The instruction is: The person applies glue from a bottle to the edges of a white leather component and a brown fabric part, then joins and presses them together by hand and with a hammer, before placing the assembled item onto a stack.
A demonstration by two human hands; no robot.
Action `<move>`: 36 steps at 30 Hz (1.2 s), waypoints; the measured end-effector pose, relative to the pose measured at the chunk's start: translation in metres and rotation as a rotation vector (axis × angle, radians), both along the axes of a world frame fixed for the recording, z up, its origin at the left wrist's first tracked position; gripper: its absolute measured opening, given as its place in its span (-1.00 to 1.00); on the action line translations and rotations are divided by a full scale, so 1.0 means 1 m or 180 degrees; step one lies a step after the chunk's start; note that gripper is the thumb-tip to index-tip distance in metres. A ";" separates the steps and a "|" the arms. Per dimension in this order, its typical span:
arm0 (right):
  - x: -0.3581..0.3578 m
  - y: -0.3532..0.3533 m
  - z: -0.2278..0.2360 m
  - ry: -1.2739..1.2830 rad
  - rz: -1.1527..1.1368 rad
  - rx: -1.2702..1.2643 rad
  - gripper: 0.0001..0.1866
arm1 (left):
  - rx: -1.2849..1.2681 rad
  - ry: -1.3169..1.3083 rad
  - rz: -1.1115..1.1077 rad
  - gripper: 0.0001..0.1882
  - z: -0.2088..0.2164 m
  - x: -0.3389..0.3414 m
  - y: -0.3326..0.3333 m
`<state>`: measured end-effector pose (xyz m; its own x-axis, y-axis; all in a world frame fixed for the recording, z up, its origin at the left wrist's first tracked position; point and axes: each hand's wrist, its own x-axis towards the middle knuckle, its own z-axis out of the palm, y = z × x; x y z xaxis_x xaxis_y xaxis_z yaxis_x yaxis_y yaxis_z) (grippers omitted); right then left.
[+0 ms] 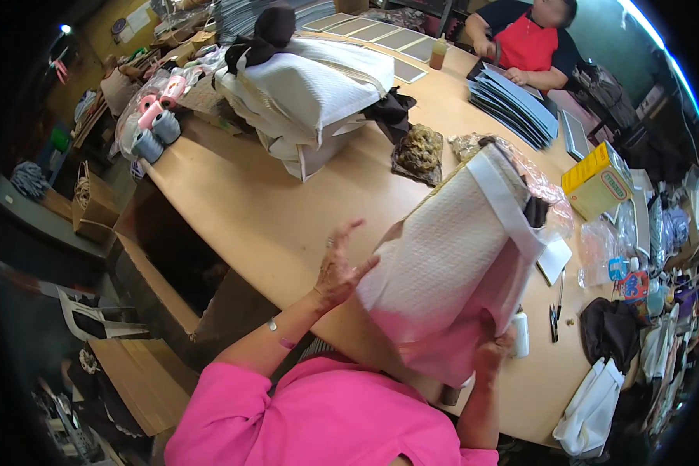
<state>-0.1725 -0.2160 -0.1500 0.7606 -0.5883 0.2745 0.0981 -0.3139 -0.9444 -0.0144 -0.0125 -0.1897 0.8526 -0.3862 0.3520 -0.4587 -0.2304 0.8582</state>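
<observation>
Head view: the right hand [491, 351] is closed on the lower right edge of a white, textured-fabric bag [435, 268] with a smooth white band and dark brown cloth at its far end. The left hand [339, 268] is unclenched, fingers spread, its thumb at the bag's left edge; whether it touches cannot be told. The bag is held at a slant, its lower part over the near edge of a light wood-coloured table [233, 175].

Left of the bag, a broad stretch of tabletop runs to the table's left edge, with an open brown cardboard box [159, 283] below that edge. Close on the bag's right are a white plastic bottle [520, 335], small black snips [554, 322] and a white pad [554, 260], narrowing the room there.

Just beyond the bag lies a clear packet of brownish pieces [418, 155]; to its far right stands a yellow cardboard box [596, 182]. Farther off, left of the bag, a heap of white quilted fabric pieces [311, 97] blocks the way; beyond the bag, a co-worker in red and black [526, 43] sits behind stacked blue-grey panels [512, 106].
</observation>
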 end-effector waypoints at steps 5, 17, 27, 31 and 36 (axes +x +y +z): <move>0.008 0.000 0.038 -0.0546 -0.0175 0.0496 -0.87 | -0.0071 0.1127 -0.1013 -0.24 -0.001 -0.002 -0.007; 0.098 0.005 0.135 -0.1598 -0.1276 0.0396 -0.48 | -0.2479 0.2042 -0.1478 -0.05 0.063 0.050 0.025; 0.202 0.091 0.165 -0.2130 -0.0505 0.0612 -0.57 | -0.2350 0.1207 -0.1738 0.17 0.134 0.106 0.036; 0.217 0.090 0.174 -0.1859 -0.0614 0.0329 -0.49 | -0.1906 0.0747 -0.1744 0.09 0.140 0.134 0.054; 0.215 0.086 0.170 -0.1843 -0.0813 0.0392 -0.49 | -0.2382 0.1576 -0.1803 -0.04 0.118 0.154 0.077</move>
<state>0.0424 -0.1299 0.0201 0.3414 -0.7846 0.5175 0.5391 -0.2875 -0.7917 0.1394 0.0640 -0.0713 0.7295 -0.6007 0.3271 0.1059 0.5717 0.8136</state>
